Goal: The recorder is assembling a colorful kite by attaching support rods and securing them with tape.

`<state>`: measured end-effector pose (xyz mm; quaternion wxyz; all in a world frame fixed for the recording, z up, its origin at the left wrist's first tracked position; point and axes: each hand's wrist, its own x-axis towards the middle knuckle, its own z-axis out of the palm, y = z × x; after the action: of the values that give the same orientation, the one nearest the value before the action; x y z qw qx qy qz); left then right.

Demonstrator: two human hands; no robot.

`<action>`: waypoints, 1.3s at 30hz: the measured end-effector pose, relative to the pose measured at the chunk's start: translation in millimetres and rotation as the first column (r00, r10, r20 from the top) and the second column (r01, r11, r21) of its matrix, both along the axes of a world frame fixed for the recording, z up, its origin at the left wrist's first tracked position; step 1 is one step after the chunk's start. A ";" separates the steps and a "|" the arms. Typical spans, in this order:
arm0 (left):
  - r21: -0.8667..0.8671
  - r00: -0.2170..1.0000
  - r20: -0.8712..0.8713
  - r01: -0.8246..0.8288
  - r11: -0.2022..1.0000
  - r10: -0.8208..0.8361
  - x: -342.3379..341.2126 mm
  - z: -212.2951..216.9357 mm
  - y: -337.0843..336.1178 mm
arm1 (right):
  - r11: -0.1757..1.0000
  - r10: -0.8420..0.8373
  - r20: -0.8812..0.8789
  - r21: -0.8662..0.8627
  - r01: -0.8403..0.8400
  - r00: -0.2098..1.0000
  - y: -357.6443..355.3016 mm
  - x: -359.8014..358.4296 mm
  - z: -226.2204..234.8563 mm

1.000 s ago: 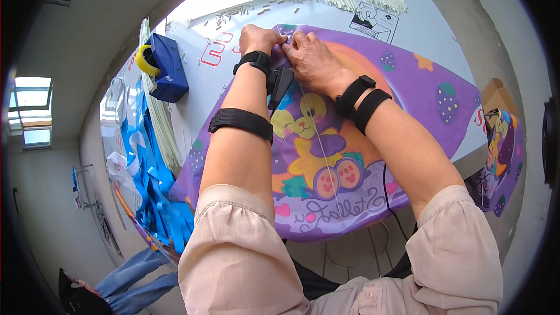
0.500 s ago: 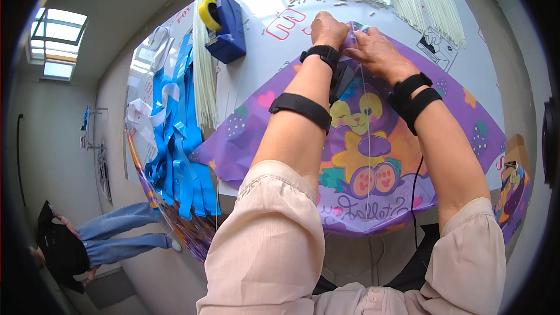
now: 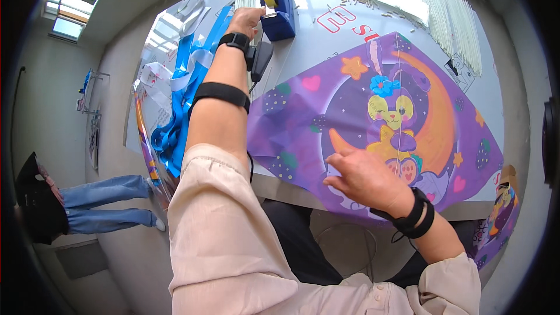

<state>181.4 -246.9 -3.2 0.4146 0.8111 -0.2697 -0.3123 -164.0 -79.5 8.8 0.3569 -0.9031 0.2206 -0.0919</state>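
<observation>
Pale walls (image 3: 58, 105) enclose the room, with a bright window (image 3: 76, 0) at ten o'clock and a person in jeans (image 3: 108, 198) standing at eight o'clock, sideways in the view. In the head view, a white printed table (image 3: 300, 61) spreads around twelve o'clock. On it, at three o'clock, lies the purple sheet (image 3: 344, 119), kite-shaped, showing a cartoon animal and an orange moon; its lower edge hangs past the table.

Both hands are well apart. Near twelve o'clock, the left hand (image 3: 245, 21) has its fingertips at the front of a blue tape dispenser (image 3: 282, 20); I cannot tell whether they pinch tape. At four o'clock, the right hand (image 3: 370, 181) is over the sheet, thumb parted from the fingers; contact is unclear.

Blue ribbons (image 3: 178, 134) heap at nine o'clock; pale rods (image 3: 446, 20) lie at two o'clock.
</observation>
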 end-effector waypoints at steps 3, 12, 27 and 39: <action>-0.126 0.998 0.036 0.049 0.991 -0.045 8.2 -10.5 -7.6 | 0.998 0.019 0.000 0.057 -0.019 1.000 20.7 26.4 -11.3; 0.002 0.985 -0.125 0.122 0.993 -0.120 29.8 33.7 7.7 | 0.991 -0.111 0.031 0.072 0.109 0.993 -30.3 92.9 -49.5; -0.082 0.944 -0.215 0.237 0.968 -0.249 -12.9 73.9 185.0 | 0.866 0.411 0.071 -0.343 -0.365 0.909 82.8 193.9 -69.2; -0.058 0.967 -0.145 0.201 0.978 -0.208 -18.5 88.4 173.8 | 0.638 0.661 0.085 -0.587 -0.499 0.745 178.3 201.1 -68.2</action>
<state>163.0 -73.1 85.2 0.4165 0.7441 -0.3263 -0.4079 37.1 98.8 -59.4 0.1327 -0.9624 -0.1745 -0.1603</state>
